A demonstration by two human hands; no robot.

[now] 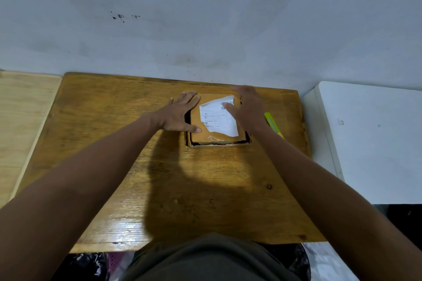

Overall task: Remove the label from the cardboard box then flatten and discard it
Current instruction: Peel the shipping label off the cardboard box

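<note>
Far left: a pale plywood panel, butted against the edge of the brown wooden surface. Behind everything, a grey-white wall with a few dark specks.

Left of centre: the left hand, fingers spread and flat, palm down, pressing on the left edge of the cardboard box; thumb laid along the near-left part of the box top, fingertips reaching toward its far-left corner. Released, nothing gripped, just resting contact.

Centre: the cardboard box, lying toward the far middle of the surface, top face up, dark gaps visible along its left and near sides. On the top face, a white label, printed with lines of text and a barcode near its far edge, its outline torn and irregular; far edge seemingly lifted, though hard to tell for sure. A scrap of clear tape near the front edge of the box top.

Right of centre: the right hand, open, fingers extended, thumb tip touching the label by the barcode; rest of the hand over the right side of the box. No clenching, no clear pinch on the label.

Just right of that hand: a yellow-green utility knife, lying on the surface, partly hidden by the right wrist.

Far right: a white unit, apart from the surface.
</note>
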